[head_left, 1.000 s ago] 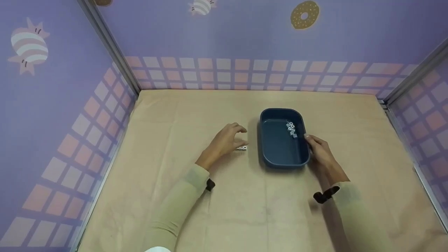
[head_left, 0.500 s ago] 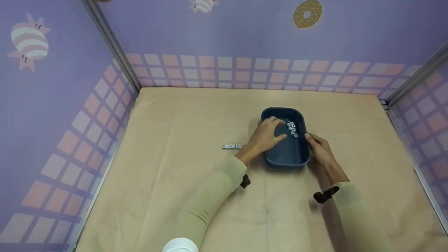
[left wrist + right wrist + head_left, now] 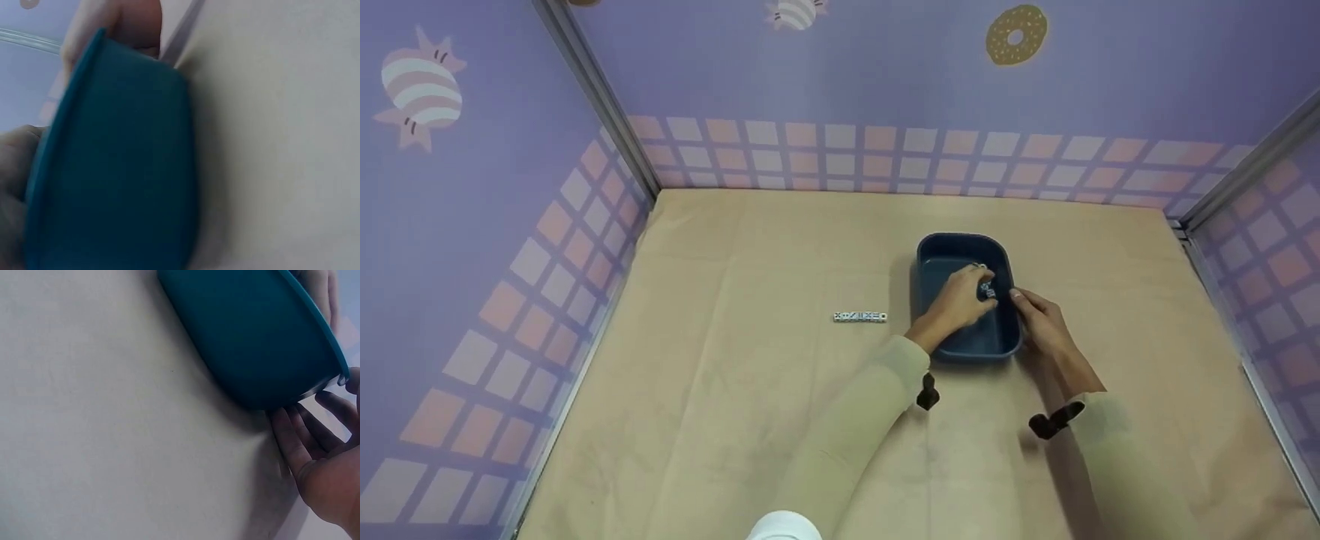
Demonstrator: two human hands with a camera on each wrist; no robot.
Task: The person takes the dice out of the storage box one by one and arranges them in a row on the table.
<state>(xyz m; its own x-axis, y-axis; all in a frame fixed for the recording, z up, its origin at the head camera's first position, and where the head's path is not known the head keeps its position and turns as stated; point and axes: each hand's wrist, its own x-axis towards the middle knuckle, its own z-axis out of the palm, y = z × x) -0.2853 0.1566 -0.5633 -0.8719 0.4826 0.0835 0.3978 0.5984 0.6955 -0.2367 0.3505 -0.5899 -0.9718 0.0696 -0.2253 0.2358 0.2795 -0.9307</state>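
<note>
A deep blue rectangular plastic bin (image 3: 976, 355) with rounded corners stands on the table. My left hand (image 3: 956, 304) reaches over its left rim and down inside. Thumb and fingers are spread apart around a small cluster of white dice (image 3: 988, 289) at the bin's right side; the hand partly covers them. My right hand (image 3: 1046, 322) holds the bin's right rim, thumb on top. In the right wrist view its fingers (image 3: 289, 439) press against the outer wall near the base. Left of the bin, a straight row of white dice (image 3: 860, 317) with dark pips lies on the table.
A beige cloth (image 3: 750, 420) covers the table. Purple patterned panels (image 3: 810, 82) enclose its back and sides, joined by metal posts (image 3: 600, 97). A dark wrist strap device (image 3: 928, 392) hangs under the left cuff, another (image 3: 1054, 421) under the right.
My left hand has moved right, from beside the row of dice over the bin's rim and down to the dice inside. The row is now fully uncovered. My right hand stays at the rim.
</note>
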